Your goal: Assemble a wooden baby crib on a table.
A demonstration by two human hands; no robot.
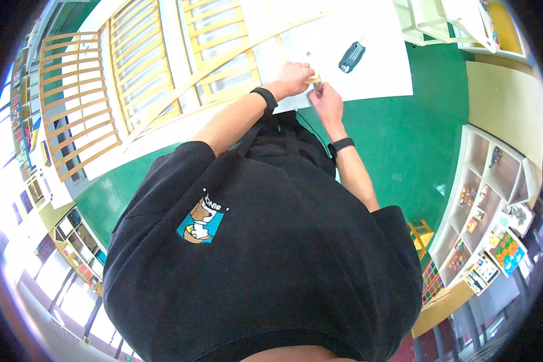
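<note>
My left hand [293, 79] is closed around a light wooden piece [313, 79] at the white table's near edge. Only the end of that piece shows past my fingers. Just to its right, my right hand [327, 102] is pinched up against the same end. Something small and greyish sits at its fingertips, too small to name. Beyond both hands a small round metal part [309, 53] lies on the table. Farther right rests a dark folding hex key set [351, 57] with one key swung out.
Slatted wooden panels [140, 54] cover the left of the white table [380, 78], with a long wooden strip [181, 90] slanting across them. One slatted panel [81, 96] overhangs the left end. Green floor [404, 133] surrounds the table; white shelves [476, 175] stand at right.
</note>
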